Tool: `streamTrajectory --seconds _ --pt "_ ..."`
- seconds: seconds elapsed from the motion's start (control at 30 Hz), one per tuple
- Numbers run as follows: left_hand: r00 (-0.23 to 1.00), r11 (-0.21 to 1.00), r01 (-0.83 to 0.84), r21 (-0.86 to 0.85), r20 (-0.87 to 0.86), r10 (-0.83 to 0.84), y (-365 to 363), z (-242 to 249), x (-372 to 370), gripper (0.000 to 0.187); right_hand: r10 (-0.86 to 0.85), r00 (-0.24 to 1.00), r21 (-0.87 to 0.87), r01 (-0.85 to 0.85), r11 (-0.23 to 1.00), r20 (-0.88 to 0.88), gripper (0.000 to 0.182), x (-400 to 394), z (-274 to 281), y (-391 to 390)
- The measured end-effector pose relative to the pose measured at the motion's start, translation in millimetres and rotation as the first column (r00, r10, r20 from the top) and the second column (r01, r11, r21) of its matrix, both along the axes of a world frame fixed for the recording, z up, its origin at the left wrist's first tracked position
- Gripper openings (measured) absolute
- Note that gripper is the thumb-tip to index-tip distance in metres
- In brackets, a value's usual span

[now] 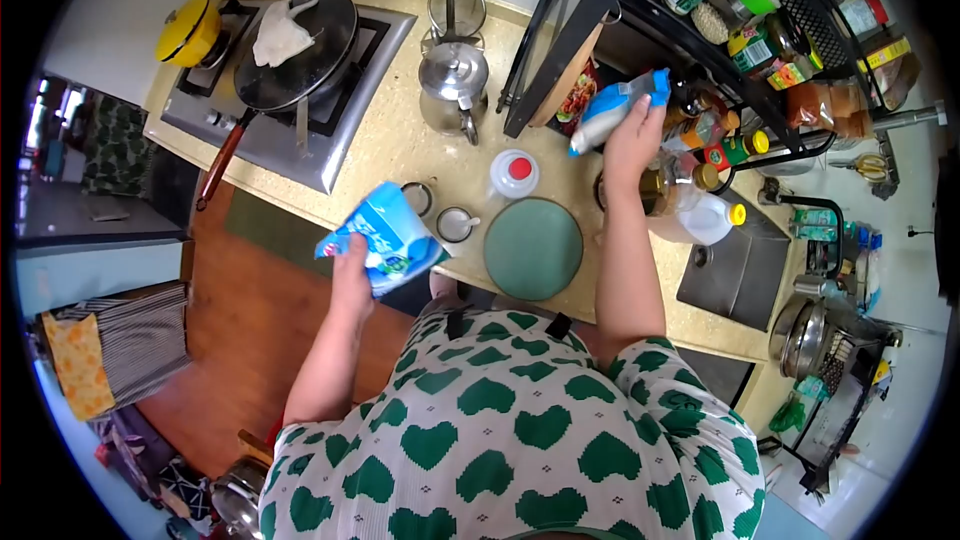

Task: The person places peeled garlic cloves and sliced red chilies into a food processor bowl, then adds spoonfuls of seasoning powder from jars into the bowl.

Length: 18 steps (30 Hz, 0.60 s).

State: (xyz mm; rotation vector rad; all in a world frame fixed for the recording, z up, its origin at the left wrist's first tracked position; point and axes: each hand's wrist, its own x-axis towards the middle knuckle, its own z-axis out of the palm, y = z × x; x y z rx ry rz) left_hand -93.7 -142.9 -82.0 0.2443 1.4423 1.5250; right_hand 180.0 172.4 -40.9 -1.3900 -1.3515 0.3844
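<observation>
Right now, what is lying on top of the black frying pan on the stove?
A crumpled white cloth or bag lies on the black frying pan. It covers part of the surface, so anything beneath it cannot be seen. The burner under the pan is hidden too.

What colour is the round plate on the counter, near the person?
The plate is plain muted green, seen in the head view.

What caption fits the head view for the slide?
Left hand grips a blue bag, right hand holds a blue-capped bottle above the counter.
</observation>
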Motion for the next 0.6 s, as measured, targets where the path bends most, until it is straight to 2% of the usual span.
streamTrajectory --seconds 0.03,0.07,0.1,0.17,0.2,0.3,0.37,0.43,0.47,0.5,0.53,0.57,0.6 --pt "1.000 0.999 0.021 0.033 0.021 -0.021 -1 -1 -13 0.060 0.053 0.995 0.021 -0.051 0.998 -0.089 0.033 0 6 -17" --pt "0.999 0.999 -0.018 0.044 0.034 0.016 -1 -1 -20 0.064 0.096 0.993 -0.144 -0.105 0.984 -0.072 0.035 17 -2 -32" --pt "0.999 0.997 -0.022 0.070 0.050 0.018 1 6 -26 0.066 0.134 0.987 -0.129 -0.145 0.981 -0.095 0.036 17 10 -56" --pt "0.996 0.994 -0.050 0.096 0.078 0.043 6 22 -31 0.057 0.243 0.944 -0.072 -0.265 0.962 -0.222 0.036 21 22 -105" --pt "0.995 0.992 -0.057 0.112 0.089 0.047 8 19 -34 0.056 0.282 0.914 -0.049 -0.309 0.950 -0.292 0.042 40 -2 -123" --pt "0.981 0.982 -0.098 0.160 0.181 0.069 18 23 -30 0.053 0.571 0.770 -0.127 -0.621 0.773 -0.285 0.052 45 36 -160" --pt "0.962 0.980 -0.071 0.188 0.272 0.018 26 21 -28 0.054 0.653 0.570 -0.163 -0.802 0.575 -0.499 0.056 36 62 -165" --pt "0.948 0.983 -0.031 0.181 0.317 -0.029 34 23 -22 0.059 0.494 0.250 -0.087 -0.940 0.329 -0.833 0.057 13 77 -161" --pt "0.930 0.977 0.004 0.213 0.358 -0.082 34 24 -19 0.063 0.369 0.024 0.063 -0.973 0.222 -0.929 0.045 -4 78 -162" --pt "0.909 0.969 0.038 0.244 0.395 -0.135 33 27 -16 0.068 0.292 0.055 0.006 -0.979 0.206 -0.955 0.041 -26 80 -165" --pt "0.910 0.943 0.059 0.329 0.371 -0.187 28 28 -15 0.080 0.212 0.089 -0.049 -0.981 0.187 -0.973 0.037 -50 82 -170" --pt "0.865 0.943 0.067 0.327 0.452 -0.218 14 17 -17 0.086 0.312 0.221 -0.167 -0.967 0.191 -0.924 0.033 -76 79 -173" --pt "0.844 0.870 0.152 0.469 0.397 -0.361 1 7 -20 0.092 0.406 0.344 -0.280 -0.937 0.210 -0.847 0.029 -101 77 -176"
